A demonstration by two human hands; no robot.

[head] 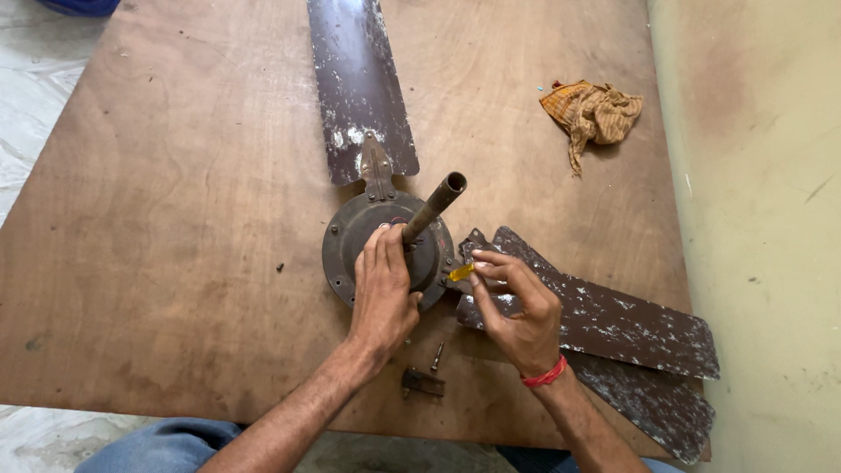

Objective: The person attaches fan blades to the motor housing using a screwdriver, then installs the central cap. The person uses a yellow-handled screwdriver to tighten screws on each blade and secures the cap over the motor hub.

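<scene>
Nearest the edge of the desk (175, 219) lie a loose bolt (436, 356) and a small metal bracket (422, 383), just below the wrists. The left hand (382, 293) presses flat on the fan motor housing (350, 241), fingers closed around the foot of the down rod (435, 205), which slants up and away to the right. The right hand (517, 307) pinches a yellow-handled screwdriver (462, 271) (its tip hidden), pointing left at the housing's rim just beside it. Two detached blades (613, 324) lie under that hand; one mounted blade (359, 83) runs off the far edge. A crumpled cloth (591, 114) sits far right.
</scene>
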